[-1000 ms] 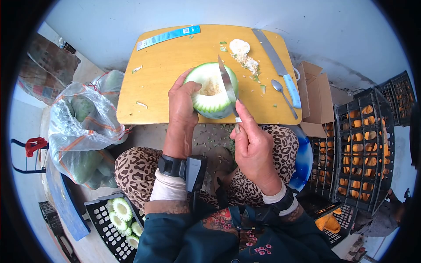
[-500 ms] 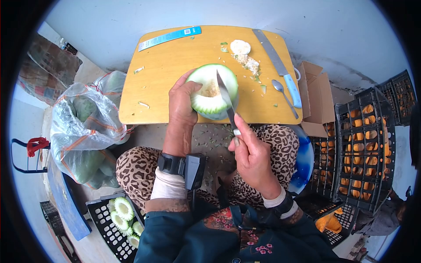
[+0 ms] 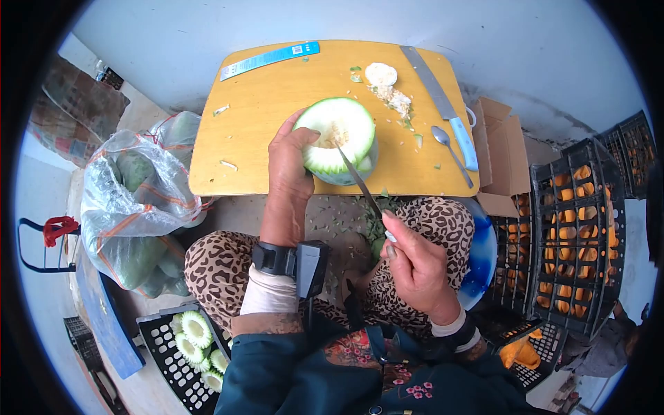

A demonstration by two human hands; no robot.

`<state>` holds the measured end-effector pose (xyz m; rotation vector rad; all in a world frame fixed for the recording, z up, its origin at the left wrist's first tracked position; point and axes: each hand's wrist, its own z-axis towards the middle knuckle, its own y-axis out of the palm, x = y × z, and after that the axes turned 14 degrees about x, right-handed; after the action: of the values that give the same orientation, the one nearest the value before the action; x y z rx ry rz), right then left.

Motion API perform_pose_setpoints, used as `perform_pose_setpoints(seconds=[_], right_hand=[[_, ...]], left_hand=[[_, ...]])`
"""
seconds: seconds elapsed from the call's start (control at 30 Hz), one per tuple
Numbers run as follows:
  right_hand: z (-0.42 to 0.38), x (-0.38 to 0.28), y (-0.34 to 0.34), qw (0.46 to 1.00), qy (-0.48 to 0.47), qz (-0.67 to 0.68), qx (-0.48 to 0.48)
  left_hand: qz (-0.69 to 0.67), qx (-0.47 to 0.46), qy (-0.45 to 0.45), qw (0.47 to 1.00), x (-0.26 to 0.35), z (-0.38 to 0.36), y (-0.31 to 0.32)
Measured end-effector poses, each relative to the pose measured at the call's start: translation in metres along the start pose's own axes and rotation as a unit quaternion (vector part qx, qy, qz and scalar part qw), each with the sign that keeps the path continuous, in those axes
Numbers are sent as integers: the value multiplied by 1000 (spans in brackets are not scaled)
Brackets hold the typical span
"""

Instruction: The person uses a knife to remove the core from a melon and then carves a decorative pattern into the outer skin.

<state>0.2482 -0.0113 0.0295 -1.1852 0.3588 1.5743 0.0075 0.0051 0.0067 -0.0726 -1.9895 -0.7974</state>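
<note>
- The yellow wooden worktop [image 3: 263,131] fills the upper middle of the view, standing low in front of a seated person's knees in leopard-print trousers.
- A clear plastic bag [image 3: 135,200] of whole green melons slumps on the floor to the left of the worktop.
- Black plastic crates [image 3: 577,228] stacked at the right hold orange pieces in their cells; an open cardboard box [image 3: 501,155] sits between them and the worktop.
- Another black crate [image 3: 173,356] at the lower left holds a few cut rounds with zigzag green rims.
- The halved green melon [image 3: 339,138] sits at the near edge of the worktop, cut face up and tilted toward the person, with pale flesh and a seedy hollow showing.
- The left hand [image 3: 289,162] wraps the melon's left side, its grip closed on the rind with the thumb over the rim.
- The right hand [image 3: 415,259] is below the worktop edge, over the lap, its grip closed round the handle of a slim knife [image 3: 358,181].
- That knife slants up and to the left, its tip touching the cut face of the melon near the hollow.
- A big cleaver with a blue handle [image 3: 443,104] lies along the worktop's right side, a metal spoon [image 3: 449,149] just beside it.
- A blue strip like a ruler [image 3: 270,60] lies at the far left edge.
- A white cut-off cap and scooped pulp [image 3: 384,83] lie beyond the melon.
- Green trimmings [image 3: 339,218] litter the floor between the knees.
</note>
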Motion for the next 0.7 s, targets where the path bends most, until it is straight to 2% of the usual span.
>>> perform_pose_setpoints(seconds=[0.07, 0.17, 0.2, 0.3, 0.4, 0.5, 0.6, 0.7], right_hand=[[-4, 1, -2, 999, 23, 27, 15], [-9, 3, 0, 990, 108, 37, 78], [-9, 4, 2, 991, 96, 41, 86], [-5, -6, 2, 995, 71, 36, 61], [-10, -6, 0, 989, 137, 39, 34], [-20, 2, 3, 986, 151, 2, 70], [-27, 4, 10, 982, 126, -43, 131], [-34, 14, 7, 959, 186, -20, 213]], left_hand=[[9, 4, 6, 1000, 0, -4, 3], [22, 9, 20, 1000, 0, -8, 8], [26, 11, 25, 999, -1, -9, 9], [28, 16, 26, 999, 1, -13, 12], [23, 21, 24, 999, 0, -13, 12], [15, 33, 24, 999, -2, -12, 11], [43, 51, 34, 997, -1, -22, 19], [22, 38, 40, 998, -6, -14, 11]])
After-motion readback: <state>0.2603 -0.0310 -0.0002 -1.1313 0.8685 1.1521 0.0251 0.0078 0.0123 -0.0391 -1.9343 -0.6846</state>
